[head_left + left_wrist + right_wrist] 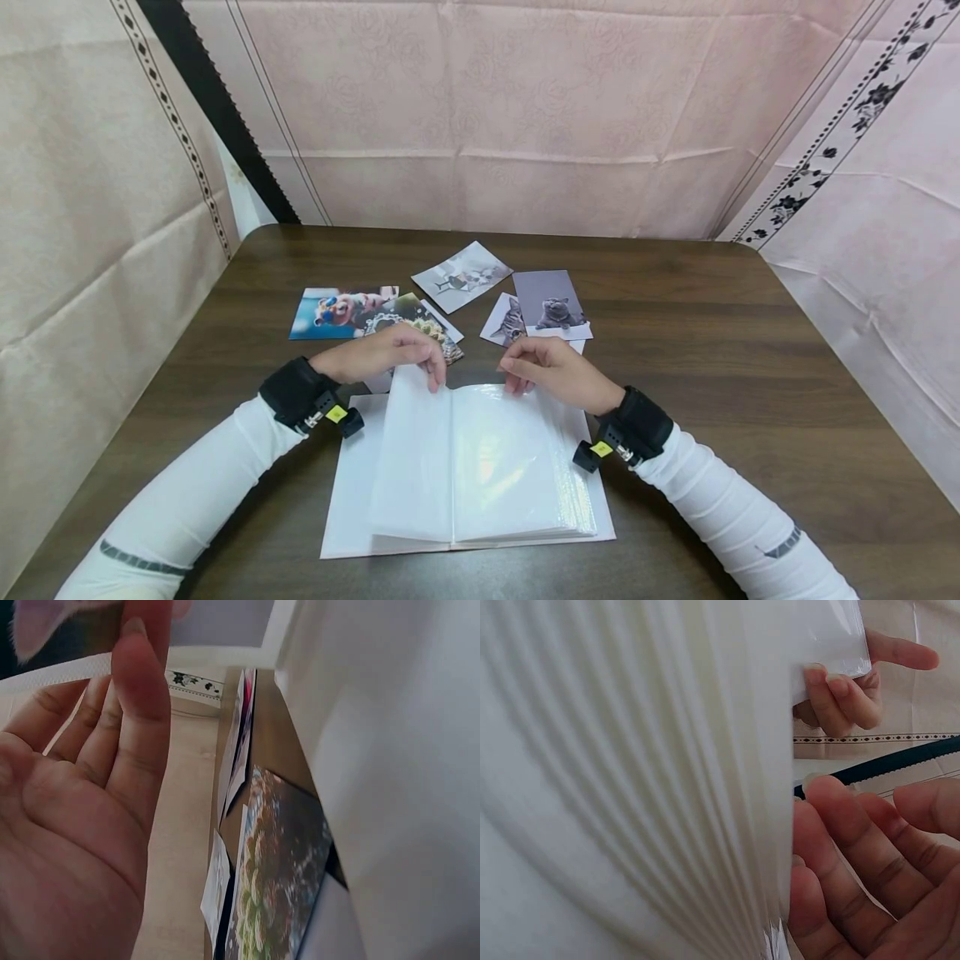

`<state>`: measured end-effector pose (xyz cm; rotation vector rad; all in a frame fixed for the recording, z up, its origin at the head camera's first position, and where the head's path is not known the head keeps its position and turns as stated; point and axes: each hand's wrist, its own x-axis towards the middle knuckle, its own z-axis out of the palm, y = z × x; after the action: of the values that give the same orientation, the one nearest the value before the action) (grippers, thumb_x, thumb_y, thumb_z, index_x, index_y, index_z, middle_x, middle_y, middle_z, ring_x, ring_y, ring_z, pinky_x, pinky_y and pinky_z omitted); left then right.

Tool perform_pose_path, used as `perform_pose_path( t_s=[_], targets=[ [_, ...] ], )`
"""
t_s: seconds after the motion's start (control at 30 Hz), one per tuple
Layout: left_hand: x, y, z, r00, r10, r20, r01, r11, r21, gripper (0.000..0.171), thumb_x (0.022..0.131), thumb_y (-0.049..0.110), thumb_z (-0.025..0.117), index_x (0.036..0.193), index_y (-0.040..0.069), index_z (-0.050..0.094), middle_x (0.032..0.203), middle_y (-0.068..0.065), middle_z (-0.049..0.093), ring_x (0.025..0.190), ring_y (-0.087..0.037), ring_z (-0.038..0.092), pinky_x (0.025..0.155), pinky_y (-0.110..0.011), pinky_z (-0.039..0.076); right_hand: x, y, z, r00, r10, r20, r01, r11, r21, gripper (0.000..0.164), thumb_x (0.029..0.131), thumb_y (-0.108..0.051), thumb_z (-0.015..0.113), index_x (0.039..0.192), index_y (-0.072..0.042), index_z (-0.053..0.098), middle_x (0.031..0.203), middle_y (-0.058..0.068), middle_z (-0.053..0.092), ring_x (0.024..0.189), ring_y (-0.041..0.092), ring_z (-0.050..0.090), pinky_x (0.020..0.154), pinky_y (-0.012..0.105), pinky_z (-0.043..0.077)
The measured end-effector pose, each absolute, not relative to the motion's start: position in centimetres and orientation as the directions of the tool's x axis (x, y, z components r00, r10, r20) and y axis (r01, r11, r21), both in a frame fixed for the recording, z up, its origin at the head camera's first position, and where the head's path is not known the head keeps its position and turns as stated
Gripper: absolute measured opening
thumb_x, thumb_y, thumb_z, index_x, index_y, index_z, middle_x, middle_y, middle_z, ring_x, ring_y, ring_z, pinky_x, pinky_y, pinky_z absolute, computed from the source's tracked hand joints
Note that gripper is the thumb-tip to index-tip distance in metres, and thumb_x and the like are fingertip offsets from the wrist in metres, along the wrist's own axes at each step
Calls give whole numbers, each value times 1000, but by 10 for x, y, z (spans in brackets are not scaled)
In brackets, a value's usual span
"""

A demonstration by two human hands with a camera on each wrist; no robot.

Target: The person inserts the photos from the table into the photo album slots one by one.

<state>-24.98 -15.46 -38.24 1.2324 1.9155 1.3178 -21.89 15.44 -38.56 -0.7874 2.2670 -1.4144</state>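
An open photo album (502, 467) with clear plastic sleeves lies on the table in front of me. My left hand (382, 354) pinches the top edge of its left page (412, 475), which stands slightly raised; the right wrist view shows its fingers on a sleeve corner (847, 660). Part of a picture with a pinkish furry shape (64, 634) shows beside those fingers in the left wrist view. At the top of the right-hand pages is my right hand (558, 371). Its loosely bent fingertips touch the page edges (735, 862), with the thumb apart.
Loose photos lie beyond the album: an animal with blue glasses (341, 312), a plant picture (420, 317), a pale one (465, 275), a grey cat (551, 296) and a striped cat (504, 318). Some overlap. Cloth (487, 117) hangs behind the wooden table (712, 358).
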Motion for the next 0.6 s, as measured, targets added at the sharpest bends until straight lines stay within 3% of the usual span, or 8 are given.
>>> perform_pose_path(
  t_s=[0.37, 0.6],
  targets=[
    [-251, -167, -390, -433, 896, 101, 407, 94, 908, 41, 110, 19, 38, 105, -4, 71, 99, -20, 72, 99, -24, 66, 101, -38, 50, -221, 157, -386, -794, -608, -19, -252, 357, -899, 21, 104, -12, 57, 111, 5, 66, 89, 15, 72, 81, 24, 69, 78, 28, 58],
    [-251, -171, -392, -454, 890, 30, 419, 184, 889, 38, 109, 23, 43, 106, 2, 74, 100, -12, 75, 100, -23, 67, 101, -43, 50, -223, 158, -385, -793, -609, -40, -249, 383, -889, 21, 104, -12, 57, 112, 5, 66, 90, 14, 73, 82, 24, 68, 76, 26, 56]
  ],
)
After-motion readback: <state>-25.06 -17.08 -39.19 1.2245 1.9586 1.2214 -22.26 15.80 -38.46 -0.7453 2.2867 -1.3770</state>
